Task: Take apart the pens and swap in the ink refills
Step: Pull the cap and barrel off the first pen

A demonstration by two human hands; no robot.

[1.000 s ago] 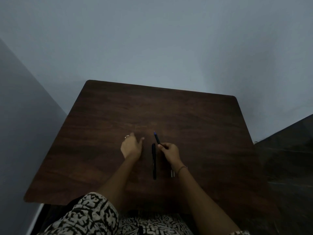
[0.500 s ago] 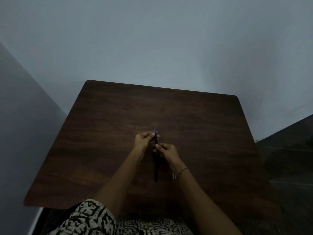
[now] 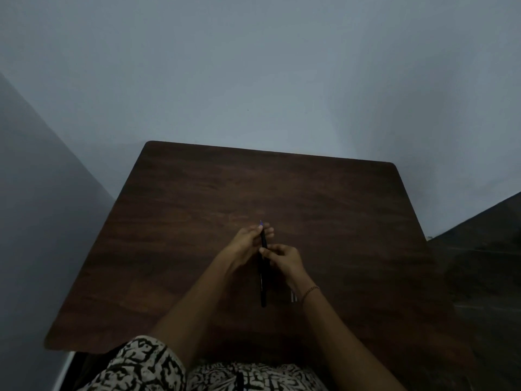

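A dark pen (image 3: 263, 240) with a blue tip points away from me above the middle of the brown table (image 3: 174, 227). My left hand (image 3: 248, 242) pinches its front end near the tip. My right hand (image 3: 284, 259) grips its lower part. A second black pen (image 3: 262, 289) lies lengthwise on the table just below the hands. Small pale pieces (image 3: 293, 296), perhaps refills, lie beside my right wrist; the light is too dim to tell.
The table's far edge (image 3: 267, 152) meets a pale wall. A dark floor strip (image 3: 485, 249) runs along the right side. My patterned clothing (image 3: 146, 365) shows at the near edge.
My left hand left the table, moved right and took hold of the pen's front end. The right hand kept its grip and turned the pen a little more upright.
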